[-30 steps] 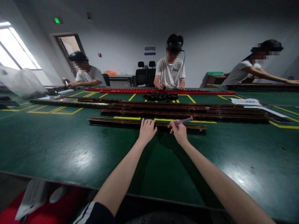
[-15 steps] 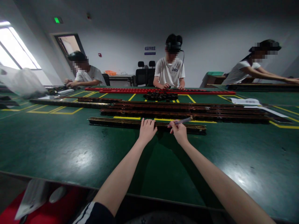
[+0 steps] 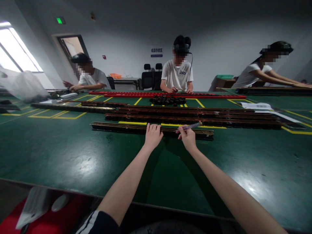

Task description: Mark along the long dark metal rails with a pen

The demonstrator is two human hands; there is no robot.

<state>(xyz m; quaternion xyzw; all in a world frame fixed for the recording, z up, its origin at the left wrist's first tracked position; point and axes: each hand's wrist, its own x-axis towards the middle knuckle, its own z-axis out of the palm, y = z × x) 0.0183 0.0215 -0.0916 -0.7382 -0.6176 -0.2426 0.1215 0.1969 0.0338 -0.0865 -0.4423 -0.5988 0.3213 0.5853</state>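
Observation:
A long black rail (image 3: 114, 126) with brass-coloured edges lies crosswise on the green table in front of me. My left hand (image 3: 153, 135) rests over its middle, fingers bent across the far edge and the thumb at the near side. My right hand (image 3: 187, 138) pinches a slim pen-like tool (image 3: 193, 125) with a translucent purplish handle. The tool's thin tip points left and down at the rail; whether it touches cannot be made out. Just beyond lie several similar dark rails (image 3: 195, 115), side by side.
A heap of small dark parts (image 3: 167, 100) and a long red slotted frame (image 3: 122, 94) lie farther back. White paper (image 3: 255, 105) is at the right, a clear plastic bag (image 3: 26, 86) at the left. Three people sit or lean around the table's far side.
The rail has slid slightly left, and my left hand has shifted a little with it. My right hand and the tool have moved very slightly right.

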